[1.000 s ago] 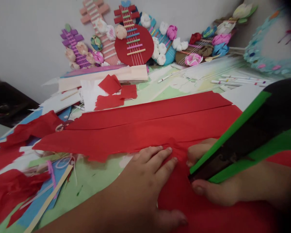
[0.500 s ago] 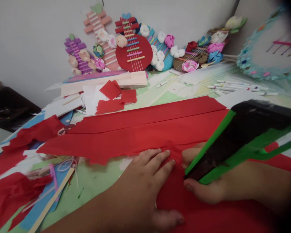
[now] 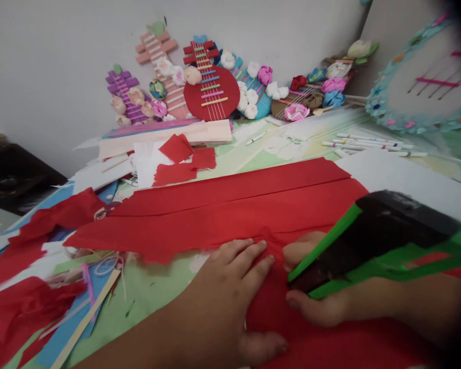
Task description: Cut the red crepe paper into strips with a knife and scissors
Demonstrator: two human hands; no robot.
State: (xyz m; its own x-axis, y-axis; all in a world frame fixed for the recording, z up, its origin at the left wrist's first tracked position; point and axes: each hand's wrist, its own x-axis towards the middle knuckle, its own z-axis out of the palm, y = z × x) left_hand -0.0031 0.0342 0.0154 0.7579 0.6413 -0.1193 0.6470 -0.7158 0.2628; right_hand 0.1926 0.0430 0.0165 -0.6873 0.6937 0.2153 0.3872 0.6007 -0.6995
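Observation:
My left hand (image 3: 225, 287) lies flat with its fingers spread, pressing on the red sheet (image 3: 230, 223), which looks like thin paper or cloth. To its right, my right hand (image 3: 326, 307) is closed around the narrow end of a black-and-green tapered tool (image 3: 384, 238), shaped somewhat like a stapler; its exact kind I cannot make out. The tool's tip meets the sheet near my left fingertips, but my fingers hide the exact contact. Its wide end slants up toward the right. Creases run through the sheet between my hands.
Crumpled red scraps (image 3: 34, 312), a wooden strip (image 3: 86, 318) and blue card (image 3: 57, 346) lie at left. White-barrelled markers (image 3: 372, 143) rest at back right. Decorated instrument-shaped crafts (image 3: 211, 95) lean against the wall, and white paper (image 3: 403, 169) lies behind the tool.
The wide end of the tool has dipped lower, while its tip stays close to the same spot. My left hand keeps its place on the red sheet. The view has shifted slightly.

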